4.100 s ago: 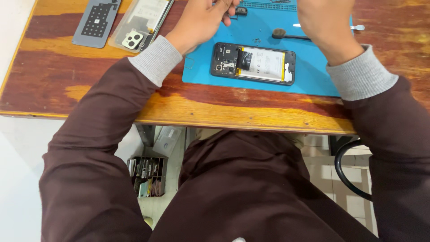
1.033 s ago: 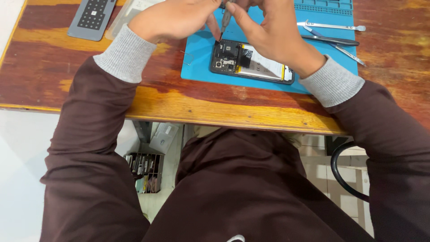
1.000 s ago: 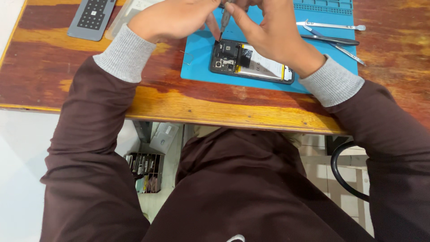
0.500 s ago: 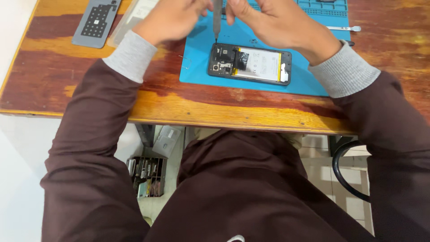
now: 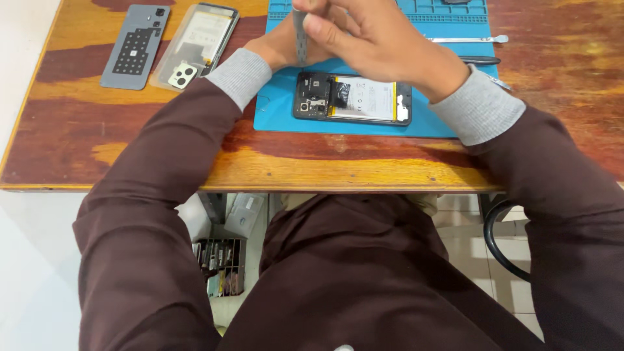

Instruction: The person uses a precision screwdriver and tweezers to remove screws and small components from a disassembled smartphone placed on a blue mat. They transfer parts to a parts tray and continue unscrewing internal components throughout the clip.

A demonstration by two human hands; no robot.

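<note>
Grey tool (image 5: 299,36) pinched in my right hand (image 5: 377,42), upper centre; left hand (image 5: 281,49) grip hidden; opened phone (image 5: 353,99) below.

An opened phone (image 5: 353,99) lies on a work mat (image 5: 279,110) at the middle of the surface (image 5: 130,156), with both hands just beyond it. At far left, a back cover (image 5: 135,47) sits left of a phone case (image 5: 194,45). Metal tools (image 5: 468,40) lie on the mat's far right.
</note>
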